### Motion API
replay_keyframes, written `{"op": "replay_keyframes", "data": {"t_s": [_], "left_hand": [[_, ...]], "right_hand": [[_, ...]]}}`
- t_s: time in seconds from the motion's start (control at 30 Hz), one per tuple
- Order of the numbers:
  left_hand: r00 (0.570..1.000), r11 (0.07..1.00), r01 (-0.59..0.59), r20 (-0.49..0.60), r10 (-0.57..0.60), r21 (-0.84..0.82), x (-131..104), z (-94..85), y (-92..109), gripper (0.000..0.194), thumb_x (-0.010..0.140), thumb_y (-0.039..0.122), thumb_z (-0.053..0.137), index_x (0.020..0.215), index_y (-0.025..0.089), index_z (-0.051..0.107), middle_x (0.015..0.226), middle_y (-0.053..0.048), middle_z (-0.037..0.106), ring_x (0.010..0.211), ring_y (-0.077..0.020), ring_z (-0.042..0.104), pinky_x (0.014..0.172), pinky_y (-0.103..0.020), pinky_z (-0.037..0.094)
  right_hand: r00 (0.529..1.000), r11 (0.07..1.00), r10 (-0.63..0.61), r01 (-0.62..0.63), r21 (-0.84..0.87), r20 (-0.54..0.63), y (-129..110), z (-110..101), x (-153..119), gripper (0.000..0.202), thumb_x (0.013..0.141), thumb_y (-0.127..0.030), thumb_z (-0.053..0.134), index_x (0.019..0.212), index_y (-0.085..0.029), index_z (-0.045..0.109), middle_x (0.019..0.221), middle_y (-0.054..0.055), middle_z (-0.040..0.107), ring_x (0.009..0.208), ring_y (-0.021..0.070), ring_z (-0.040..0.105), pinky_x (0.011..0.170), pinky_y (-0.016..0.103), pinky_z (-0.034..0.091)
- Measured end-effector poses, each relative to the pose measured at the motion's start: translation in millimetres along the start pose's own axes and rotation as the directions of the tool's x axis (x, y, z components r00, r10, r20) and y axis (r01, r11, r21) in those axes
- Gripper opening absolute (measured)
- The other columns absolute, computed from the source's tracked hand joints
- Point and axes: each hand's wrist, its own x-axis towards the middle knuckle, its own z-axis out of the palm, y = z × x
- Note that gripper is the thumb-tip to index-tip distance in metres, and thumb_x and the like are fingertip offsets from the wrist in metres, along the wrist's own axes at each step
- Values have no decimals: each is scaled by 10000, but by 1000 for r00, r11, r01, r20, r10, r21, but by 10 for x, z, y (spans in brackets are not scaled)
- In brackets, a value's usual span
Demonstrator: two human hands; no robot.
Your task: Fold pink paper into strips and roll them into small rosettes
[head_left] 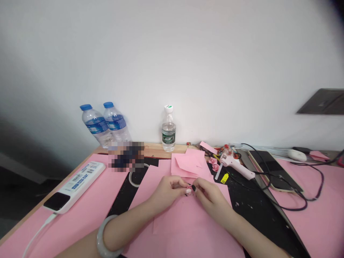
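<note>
A clear bottle [168, 130] with a white cap stands upright near the pale wall [172, 64].

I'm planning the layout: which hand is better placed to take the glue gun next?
Likely right: the glue gun lies on that side, nearer the right hand than the left hand. Both pinch pink paper.

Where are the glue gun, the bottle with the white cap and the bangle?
Glue gun [240, 167]: head view, its pale handle.
Bottle with the white cap [168, 139]: head view, its label.
Bangle [100, 236]: head view, its outer side.
</note>
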Motion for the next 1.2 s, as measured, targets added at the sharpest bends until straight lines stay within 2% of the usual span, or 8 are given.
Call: {"op": "replay_keyframes", "data": {"t_s": [0.6, 0.73, 0.83, 0.9, 1.0, 1.1, 1.2], "left_hand": [[1000, 1000, 3, 12, -3, 14, -9, -13, -18, 78, 697, 192, 753, 675, 144, 695, 721, -43, 729, 713, -182, 655, 732, -309, 496], [1000, 998, 3, 10, -2, -70, -5, 12, -9, 115, 683, 188, 770, 703, 142, 667, 712, -28, 715, 694, -166, 652, 711, -298, 500], [1000, 984, -14, 1, 14, -175, 8, 22, 12, 224, 665, 186, 796, 812, 150, 631, 717, -15, 709, 687, -160, 656, 703, -295, 504], [999, 977, -35, -15, 33, -210, 17, 17, 35, 300, 677, 199, 797, 910, 157, 613, 757, -24, 716, 697, -160, 659, 700, -294, 503], [998, 983, -23, -60, 12, -185, 29, -1, 72, 336, 705, 239, 782, 980, 149, 612, 755, -25, 703, 623, -136, 629, 616, -264, 490], [997, 988, -20, -78, 8, -155, 34, -12, 89, 316, 707, 271, 781, 960, 143, 643, 763, -28, 692, 600, -123, 600, 566, -241, 465], [999, 992, -28, -23, 25, -124, 29, -7, 94, 248, 708, 281, 778, 888, 137, 688, 800, -49, 703, 689, -157, 625, 609, -257, 475]], "right_hand": [[1000, 1000, 6, -6, 0, 19, -10, 3, 4, 188, 834, -72, 387, 724, -196, 475, 680, -4, 514, 631, 155, 467, 586, 245, 368], [1000, 999, 25, -25, 39, 17, -10, -4, 6, 185, 844, -83, 385, 726, -197, 470, 680, -7, 506, 632, 152, 462, 587, 245, 364], [999, 995, 49, -49, 85, 10, -21, -19, 6, 178, 876, -124, 385, 737, -202, 463, 669, -17, 485, 617, 147, 444, 576, 246, 353], [998, 991, 63, -65, 117, 18, -26, -24, 3, 158, 895, -151, 382, 773, -205, 468, 667, -22, 475, 601, 144, 430, 563, 246, 348], [996, 984, 85, -86, 158, 14, -16, -7, -2, 107, 891, -153, 394, 887, -204, 488, 701, -19, 490, 608, 146, 446, 565, 251, 364], [995, 979, 95, -92, 180, -7, 7, 26, 0, 171, 859, -138, 439, 1010, -201, 486, 753, -5, 518, 649, 157, 496, 596, 265, 401], [995, 979, 100, -97, 179, -8, 17, 44, 4, 206, 841, -150, 481, 1041, -198, 486, 770, 4, 542, 652, 163, 519, 600, 273, 418]]}}
